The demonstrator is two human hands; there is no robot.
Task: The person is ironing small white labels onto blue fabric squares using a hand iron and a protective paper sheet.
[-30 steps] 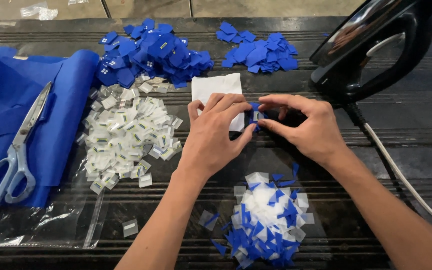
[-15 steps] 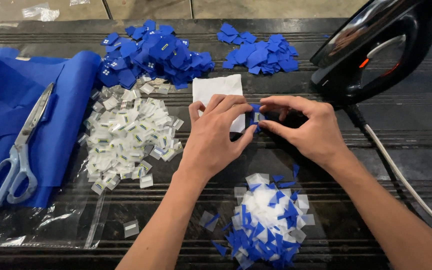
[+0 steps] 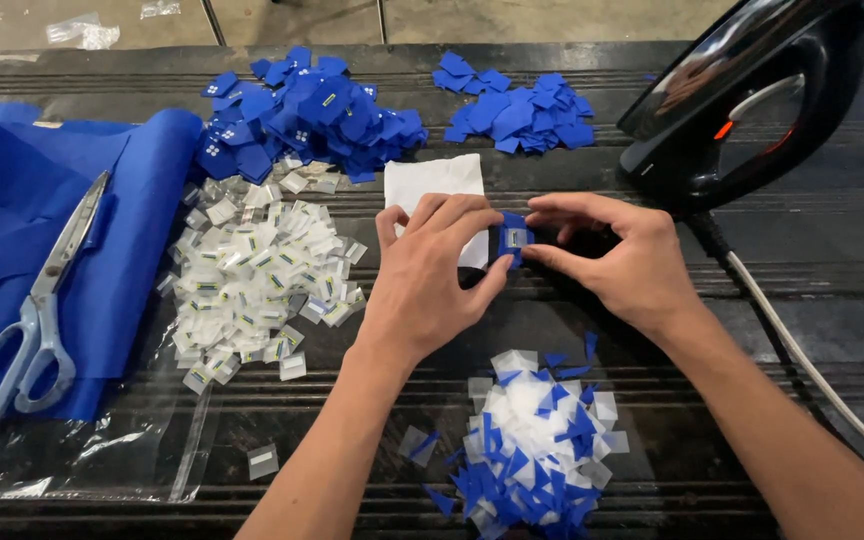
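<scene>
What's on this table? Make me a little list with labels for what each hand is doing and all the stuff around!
left hand: pinches a small blue patch together with the other hand
right hand: grips the same patch from the right
under the hands: white cloth
left side: scissors on blue fabric, pile of white labels
far side: two piles of blue squares
near side: mixed blue and white scraps
right: black iron with cord
</scene>
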